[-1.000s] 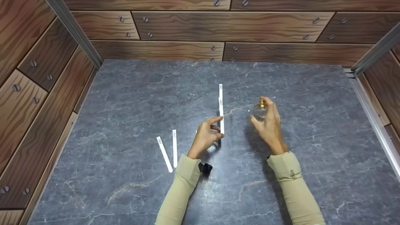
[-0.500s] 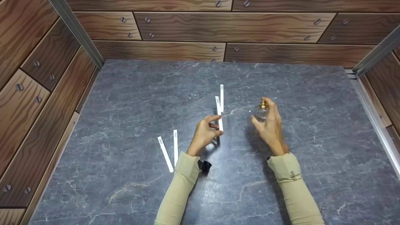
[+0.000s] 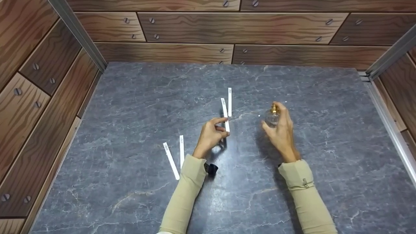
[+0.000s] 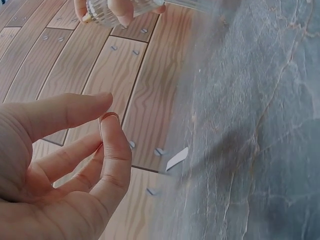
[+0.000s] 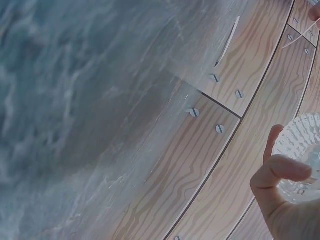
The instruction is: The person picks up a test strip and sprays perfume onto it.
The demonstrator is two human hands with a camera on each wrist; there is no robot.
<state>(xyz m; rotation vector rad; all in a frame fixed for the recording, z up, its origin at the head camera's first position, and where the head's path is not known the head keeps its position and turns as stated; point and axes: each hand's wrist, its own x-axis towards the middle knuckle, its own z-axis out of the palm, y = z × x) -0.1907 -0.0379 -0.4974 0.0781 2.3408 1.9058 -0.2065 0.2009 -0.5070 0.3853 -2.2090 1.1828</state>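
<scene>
In the head view my left hand (image 3: 210,134) pinches a white paper test strip (image 3: 224,109) near its lower end, between thumb and fingers. The strip points away from me and leans slightly left. My right hand (image 3: 281,133) holds a ribbed clear glass perfume bottle (image 3: 272,118), a finger on its gold spray top (image 3: 274,108). In the right wrist view the thumb lies along the glass bottle (image 5: 300,145). The left wrist view shows the pinching fingers (image 4: 114,145) from the side, with the strip mostly hidden behind them.
Another white strip (image 3: 230,102) lies flat beyond the held one. Two more strips, a slanted one (image 3: 171,161) and a straighter one (image 3: 182,151), lie left of my left forearm. Wood-patterned panels (image 3: 242,27) border the grey marbled table (image 3: 136,97).
My left hand has moved slightly left and away from me. The held strip has shifted left, off the line of the strip behind it. My right hand and the bottle have hardly moved.
</scene>
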